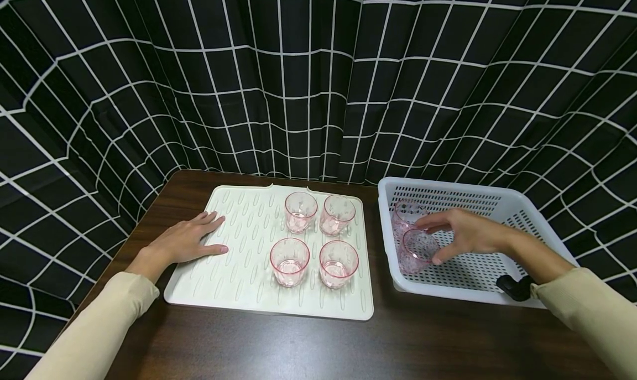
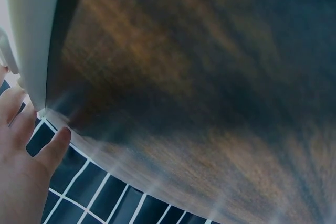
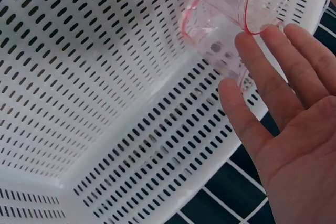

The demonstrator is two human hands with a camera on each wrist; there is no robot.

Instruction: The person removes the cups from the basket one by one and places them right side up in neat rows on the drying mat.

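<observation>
Two clear pink-rimmed glasses stand in the white basket, a far glass [image 1: 405, 211] and a near glass [image 1: 415, 253]. My right hand [image 1: 465, 236] reaches in over the near glass, its fingers and thumb spread apart at the rim. In the right wrist view, the fingertips of that right hand [image 3: 299, 98] come up to a glass rim [image 3: 252, 3], without visibly closing round it. My left hand [image 1: 191, 239] rests on the left edge of the white ribbed mat [image 1: 244, 258], fingers extended. Several similar glasses, including a front one [image 1: 290, 263], stand upright on the mat's right half.
The perforated basket [image 1: 517, 203] sits right of the mat on a dark wooden table [image 1: 318, 347]. A black strap [image 1: 515, 287] shows at the right wrist. Behind the table hangs a black curtain [image 1: 308, 81] with a white grid.
</observation>
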